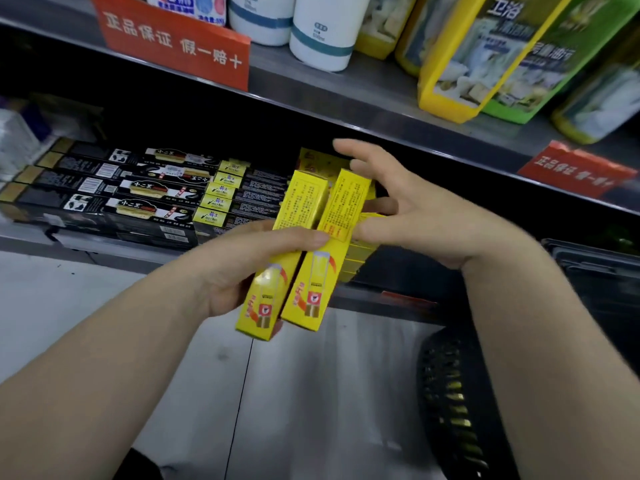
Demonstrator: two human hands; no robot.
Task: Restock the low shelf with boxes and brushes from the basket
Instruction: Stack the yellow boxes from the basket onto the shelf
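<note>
In front of the low shelf point(114, 252), the left hand point(239, 268) grips a pair of yellow boxes point(322, 275). The thumb is curled over their top faces and the other fingers are under them, with one fingertip showing below the near end. The two boxes lie side by side and touch along their long edges. Their far ends point to the shelf and their near ends point down toward the floor.

The right hand point(408, 209) is just beside the far part of the pair. Its fingers are straight and spread, and they close around nothing. The thumb lies against the side of the right box.

Behind the pair, more stacked yellow boxes point(313, 161) are on the same shelf. To their left are black boxes point(104, 188) in neat rows. A black basket point(450, 393) stands on the floor at the lower right. Above, the upper shelf point(346, 95) carries white bottles point(322, 32), yellow and green bottles point(467, 64) and a red sign point(176, 46).
</note>
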